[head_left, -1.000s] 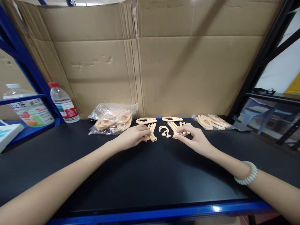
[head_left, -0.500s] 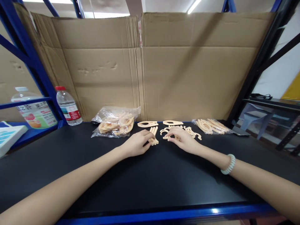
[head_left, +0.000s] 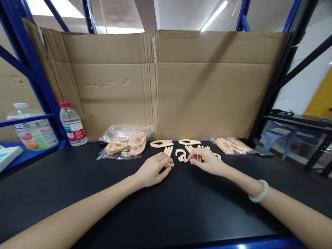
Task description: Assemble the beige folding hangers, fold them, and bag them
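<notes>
Beige plastic parts that look like pieces of folding clothes hangers lie at the back of the table. My left hand (head_left: 155,168) curls over the near ends of a row of slim hanger arms (head_left: 168,151), thumb and fingers closed around them. My right hand (head_left: 209,162) has its thumb and forefinger closed at the near ends of a second row of hanger arms (head_left: 189,148), partly hidden by the fingers. Between the hands lies a hanger hook (head_left: 178,152). More curved pieces (head_left: 217,156) show behind my right hand.
Two folded hanger frames (head_left: 161,143) (head_left: 190,142) lie behind the rows. A clear bag of beige parts (head_left: 127,143) is at left, a flatter bag (head_left: 232,146) at right beside a dark flat object (head_left: 264,151). A water bottle (head_left: 73,126) stands by the cardboard wall (head_left: 207,93).
My right hand has shifted from the hook onto the second row of arms, leaving the hook in plain sight. My left hand stays at its row. The camera view has tilted up slightly.
</notes>
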{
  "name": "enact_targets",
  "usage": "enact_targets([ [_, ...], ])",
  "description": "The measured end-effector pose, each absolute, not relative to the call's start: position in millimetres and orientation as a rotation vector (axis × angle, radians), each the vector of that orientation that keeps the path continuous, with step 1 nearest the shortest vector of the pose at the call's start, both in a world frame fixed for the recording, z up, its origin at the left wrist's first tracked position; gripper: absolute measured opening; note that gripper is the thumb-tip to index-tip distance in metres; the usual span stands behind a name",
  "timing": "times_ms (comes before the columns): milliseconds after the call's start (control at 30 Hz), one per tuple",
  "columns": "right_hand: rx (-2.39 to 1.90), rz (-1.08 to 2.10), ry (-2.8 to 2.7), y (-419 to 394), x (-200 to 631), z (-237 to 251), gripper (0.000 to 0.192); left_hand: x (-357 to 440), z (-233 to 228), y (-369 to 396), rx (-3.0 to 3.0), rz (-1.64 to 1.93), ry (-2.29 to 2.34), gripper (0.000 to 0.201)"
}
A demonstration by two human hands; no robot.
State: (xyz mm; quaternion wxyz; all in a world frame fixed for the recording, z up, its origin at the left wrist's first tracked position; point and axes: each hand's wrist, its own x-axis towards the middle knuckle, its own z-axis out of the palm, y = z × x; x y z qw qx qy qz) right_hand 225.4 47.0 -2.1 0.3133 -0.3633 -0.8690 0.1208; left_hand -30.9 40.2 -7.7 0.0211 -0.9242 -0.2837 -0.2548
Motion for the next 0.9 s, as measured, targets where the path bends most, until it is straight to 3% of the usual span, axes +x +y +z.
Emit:
enact_targets([
  [133,-0.89,0.503,-2.481,32,218,-4,0.007,-30,-12,43,-2.89,-0.841,-0.882,0.02],
  [233,-0.858,0.451,-2.551,26,211,-9,0.005,-31,-15,47,-2.902,-0.82,-0.884,0.026],
  [900,-0.818,0.312,-2.628,21,210,-3,0.008,-30,-17,51,-2.842,-0.98,-1.049,0.017],
])
